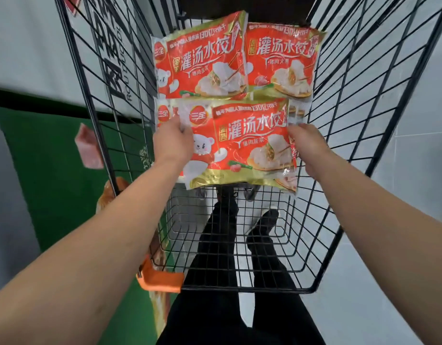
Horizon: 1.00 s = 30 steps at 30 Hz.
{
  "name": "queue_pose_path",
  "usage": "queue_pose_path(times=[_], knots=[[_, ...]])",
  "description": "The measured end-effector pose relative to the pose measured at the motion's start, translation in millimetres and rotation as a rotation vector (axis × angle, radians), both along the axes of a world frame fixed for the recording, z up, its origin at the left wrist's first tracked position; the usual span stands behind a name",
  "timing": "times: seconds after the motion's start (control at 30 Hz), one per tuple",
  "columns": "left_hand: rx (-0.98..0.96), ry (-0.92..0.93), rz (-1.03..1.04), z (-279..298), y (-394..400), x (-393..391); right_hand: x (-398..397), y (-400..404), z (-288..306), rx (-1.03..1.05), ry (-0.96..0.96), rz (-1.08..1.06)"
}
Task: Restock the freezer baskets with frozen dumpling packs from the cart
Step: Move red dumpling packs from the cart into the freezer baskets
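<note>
— Where are we with the restock?

— Early, I'd judge. I've got the left hand [174,143] pinching the left edge of the near dumpling pack [240,143], and the right hand [308,148] curled round its right edge, with the pack held between them inside the wire cart [352,100].

— More stock left?

— Yes. Two more packs, the far-left pack [202,58] and far-right pack [282,63], lie side by side beyond it, and at least one more seems tucked under the held one.

— Freezer baskets?

— Not in view, so I can't say what's already shelved.
</note>
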<state>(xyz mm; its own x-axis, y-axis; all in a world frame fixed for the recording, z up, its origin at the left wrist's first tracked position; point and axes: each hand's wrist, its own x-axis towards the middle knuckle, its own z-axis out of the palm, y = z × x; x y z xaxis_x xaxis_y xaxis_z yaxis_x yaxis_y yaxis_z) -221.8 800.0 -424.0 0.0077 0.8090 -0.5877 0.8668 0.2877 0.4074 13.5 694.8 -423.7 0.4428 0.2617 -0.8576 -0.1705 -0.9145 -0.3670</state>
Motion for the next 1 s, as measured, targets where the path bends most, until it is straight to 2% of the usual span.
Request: queue_pose_path(times=[0.1,0.17,0.23,0.33,0.47,0.53,0.63,0.8,1.0], knots=[[-0.104,-0.068,0.253,-13,0,-11,-6,4,-3,0.031,0.178,-0.189],[-0.261,-0.195,0.500,-20,-7,-16,-10,4,-5,0.055,0.190,-0.238],[-0.400,-0.293,0.632,-24,-17,-20,-9,3,-3,0.091,0.126,-0.174],[-0.429,-0.358,0.724,-28,-29,-25,-5,0,7,0.119,0.066,-0.020],[-0.398,-0.413,0.752,-25,-39,-25,-5,3,27,0.224,0.199,0.080],[-0.385,-0.415,0.774,-21,-43,-24,-7,5,29,0.207,0.251,0.152],[-0.413,-0.407,0.775,-17,-47,-28,-8,1,25,0.103,0.165,0.234],[-0.364,-0.417,0.715,-34,-55,-40,-10,5,11,-0.061,0.146,0.065],[-0.294,-0.365,0.646,-29,-50,-32,-17,24,-6,0.098,0.185,-0.055]])
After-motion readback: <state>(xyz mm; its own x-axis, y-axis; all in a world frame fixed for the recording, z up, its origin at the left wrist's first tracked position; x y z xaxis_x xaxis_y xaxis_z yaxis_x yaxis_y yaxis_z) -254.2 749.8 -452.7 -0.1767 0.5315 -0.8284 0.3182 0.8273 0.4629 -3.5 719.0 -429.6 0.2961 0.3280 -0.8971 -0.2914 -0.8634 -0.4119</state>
